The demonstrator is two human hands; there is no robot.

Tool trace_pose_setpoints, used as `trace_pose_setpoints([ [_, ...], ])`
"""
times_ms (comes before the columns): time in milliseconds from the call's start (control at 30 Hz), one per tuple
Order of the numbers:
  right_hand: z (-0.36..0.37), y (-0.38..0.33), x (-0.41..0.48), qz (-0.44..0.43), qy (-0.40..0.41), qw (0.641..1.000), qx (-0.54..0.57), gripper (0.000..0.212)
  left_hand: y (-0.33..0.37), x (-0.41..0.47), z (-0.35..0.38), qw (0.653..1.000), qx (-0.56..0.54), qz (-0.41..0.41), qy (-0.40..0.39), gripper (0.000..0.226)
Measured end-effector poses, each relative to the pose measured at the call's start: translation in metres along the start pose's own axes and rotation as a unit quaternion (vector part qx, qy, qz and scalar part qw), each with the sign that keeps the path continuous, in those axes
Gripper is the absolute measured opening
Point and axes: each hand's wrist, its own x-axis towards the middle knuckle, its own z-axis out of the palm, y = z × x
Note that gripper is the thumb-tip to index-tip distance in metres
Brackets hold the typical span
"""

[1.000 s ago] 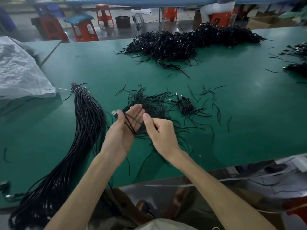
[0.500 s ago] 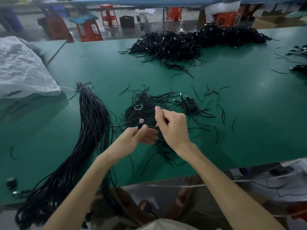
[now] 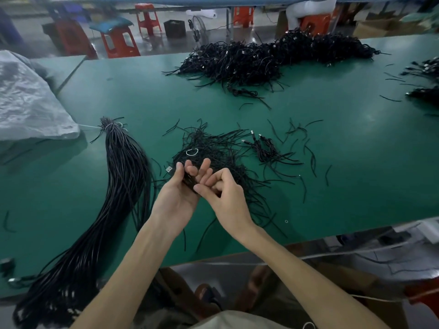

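Note:
My left hand [image 3: 177,198] holds a coiled black cable [image 3: 187,180] in its palm, thumb over it, with the metal plug [image 3: 168,169] sticking out to the left. My right hand [image 3: 225,198] has its fingers curled and pinches the same cable coil against the left palm. Both hands hover over a loose heap of short black ties and cables [image 3: 213,153] on the green table [image 3: 332,138]. A small white rubber band [image 3: 192,152] lies on that heap.
A long tied bundle of black cables [image 3: 118,176] runs from mid-left toward the near-left table edge. A big pile of coiled cables [image 3: 273,55] lies far across the table, more at the right edge [image 3: 425,91]. Crumpled plastic sheet [image 3: 26,100] sits at left. Red stools stand beyond.
The left hand opened flat, closed with the plug between the fingertips, and now cups the coiled cable. The right hand stayed close, working the cable against the left palm.

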Motion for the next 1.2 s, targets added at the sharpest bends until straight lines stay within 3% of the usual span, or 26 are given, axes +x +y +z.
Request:
trace_pose_setpoints([
  [133, -0.004, -0.004, 0.006, 0.089, -0.060, 0.992, 0.060, 0.039, 0.004, -0.003, -0.001, 0.995, 0.086, 0.036, -0.045, 0.031],
  [233, -0.008, -0.008, 0.012, 0.091, -0.125, 0.987, 0.035, 0.044, 0.004, -0.009, -0.003, 0.978, 0.194, 0.034, -0.070, 0.043],
  [367, -0.014, -0.007, 0.017, 0.101, -0.168, 0.979, 0.055, 0.030, 0.001, -0.014, -0.004, 0.970, 0.227, 0.030, -0.078, 0.044],
  [467, -0.015, -0.005, 0.015, 0.110, -0.167, 0.976, 0.091, 0.021, 0.001, -0.012, -0.007, 0.975, 0.202, 0.014, -0.091, 0.037],
  [567, -0.014, -0.003, 0.010, 0.086, -0.121, 0.987, 0.058, 0.031, 0.008, -0.008, -0.010, 0.965, 0.241, -0.004, -0.100, 0.036],
  [733, -0.014, -0.003, 0.006, -0.014, -0.064, 0.993, -0.094, 0.055, 0.031, -0.009, -0.017, 0.884, 0.450, 0.034, -0.120, 0.032],
  [867, -0.013, -0.002, 0.012, -0.032, -0.050, 0.988, -0.143, 0.060, 0.033, -0.010, -0.016, 0.760, 0.633, 0.128, -0.070, 0.033],
  [900, -0.014, -0.003, 0.013, -0.034, -0.054, 0.987, -0.150, 0.060, 0.033, -0.010, -0.015, 0.757, 0.636, 0.134, -0.065, 0.033],
  [1000, -0.019, -0.003, 0.012, -0.043, -0.097, 0.981, -0.165, 0.052, 0.031, -0.013, -0.016, 0.816, 0.564, 0.097, -0.078, 0.030],
  [1133, -0.021, -0.002, 0.006, -0.053, -0.132, 0.959, -0.245, 0.062, 0.029, -0.011, -0.024, 0.855, 0.513, 0.080, -0.004, 0.036],
  [1200, -0.021, -0.003, 0.004, -0.090, -0.143, 0.930, -0.327, 0.059, 0.029, -0.009, -0.026, 0.864, 0.499, 0.067, 0.021, 0.042],
])
